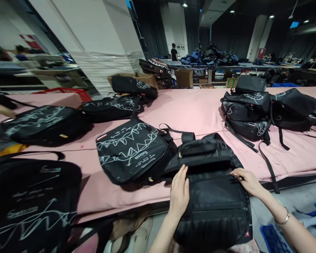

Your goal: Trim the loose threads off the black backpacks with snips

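Observation:
A black backpack [216, 207] lies in front of me, its lower part hanging over the near edge of the table. A dark opening runs across it below a padded top handle section. My left hand [179, 191] rests flat on its left side, fingers stretched out beside the opening. At the right end of that opening, my right hand [247, 181] is closed, thumb and fingers pinching the backpack's edge; whether they grip cloth or a zipper pull cannot be made out. Just left lies another black backpack [131, 151] with white scribble print.
Pink cloth covers the long table [189, 109]. Stacked black backpacks [249, 109] stand at the right, with straps trailing. More printed backpacks [47, 123] lie at the left, where another person's hand [1, 109] touches one. A large black bag [34, 200] fills the near left.

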### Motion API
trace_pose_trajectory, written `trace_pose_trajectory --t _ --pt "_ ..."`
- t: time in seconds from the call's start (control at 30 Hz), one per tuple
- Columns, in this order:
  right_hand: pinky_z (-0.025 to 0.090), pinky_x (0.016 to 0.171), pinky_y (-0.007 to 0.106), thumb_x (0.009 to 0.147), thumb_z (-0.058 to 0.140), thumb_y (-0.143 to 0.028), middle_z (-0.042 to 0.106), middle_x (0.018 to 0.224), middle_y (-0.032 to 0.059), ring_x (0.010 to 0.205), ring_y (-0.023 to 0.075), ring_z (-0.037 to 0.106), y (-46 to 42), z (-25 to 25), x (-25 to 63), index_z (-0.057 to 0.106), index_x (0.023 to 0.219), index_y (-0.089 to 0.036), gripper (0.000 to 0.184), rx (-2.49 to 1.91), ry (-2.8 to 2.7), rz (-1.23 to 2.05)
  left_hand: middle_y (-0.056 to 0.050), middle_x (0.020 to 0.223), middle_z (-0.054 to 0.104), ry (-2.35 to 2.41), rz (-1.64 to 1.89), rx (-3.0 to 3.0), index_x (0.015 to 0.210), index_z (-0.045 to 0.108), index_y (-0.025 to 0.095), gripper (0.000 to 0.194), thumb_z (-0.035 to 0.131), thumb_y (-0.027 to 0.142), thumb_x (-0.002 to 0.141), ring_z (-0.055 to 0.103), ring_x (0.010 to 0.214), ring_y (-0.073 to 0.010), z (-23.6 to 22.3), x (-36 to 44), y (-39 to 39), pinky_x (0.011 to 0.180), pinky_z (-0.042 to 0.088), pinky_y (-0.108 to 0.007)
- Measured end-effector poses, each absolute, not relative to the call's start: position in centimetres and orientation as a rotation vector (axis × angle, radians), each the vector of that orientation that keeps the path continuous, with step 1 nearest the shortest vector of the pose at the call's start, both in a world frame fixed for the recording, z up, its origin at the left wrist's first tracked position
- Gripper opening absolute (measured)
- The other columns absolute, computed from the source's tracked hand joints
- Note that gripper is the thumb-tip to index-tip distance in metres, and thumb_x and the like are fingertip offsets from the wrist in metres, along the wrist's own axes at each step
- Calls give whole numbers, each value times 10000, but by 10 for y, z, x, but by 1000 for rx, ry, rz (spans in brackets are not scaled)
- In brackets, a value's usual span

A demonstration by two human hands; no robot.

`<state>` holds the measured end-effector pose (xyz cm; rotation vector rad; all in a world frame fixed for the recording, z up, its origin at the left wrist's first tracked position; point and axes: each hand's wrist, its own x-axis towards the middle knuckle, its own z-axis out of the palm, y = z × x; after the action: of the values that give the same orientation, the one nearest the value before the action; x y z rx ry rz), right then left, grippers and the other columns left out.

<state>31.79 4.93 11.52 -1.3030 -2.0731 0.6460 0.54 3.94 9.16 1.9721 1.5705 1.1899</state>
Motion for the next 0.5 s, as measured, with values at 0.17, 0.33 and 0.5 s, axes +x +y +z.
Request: trace_pose_trajectory --t 0.17,0.33,0.5 --pt "371 949 364 853 424 -406 596 1110 96 1057 218 533 79 79 337 615 1069 -152 385 -1387 -1793 1083 -115 1096 611 1442 906 1617 1024 628 130 436 360 422 842 538 1060 -230 67 -40 60 967 361 -434" --pt "360 950 384 788 475 -535 620 1037 138 1013 252 551 105 65 350 641 973 -100 501 -1324 -1551 1239 -84 1161 582 1219 929 1581 1075 608 151 387 413 341 800 523 1089 -189 76 -59 72 958 380 -348" --pt "420 879 346 760 493 -568 629 997 145 994 250 561 106 51 361 633 989 -126 517 -1249 -1445 1252 -59 1051 615 1310 1060 1539 1001 608 157 318 518 279 722 543 1000 -167 62 -42 82 920 385 -307"
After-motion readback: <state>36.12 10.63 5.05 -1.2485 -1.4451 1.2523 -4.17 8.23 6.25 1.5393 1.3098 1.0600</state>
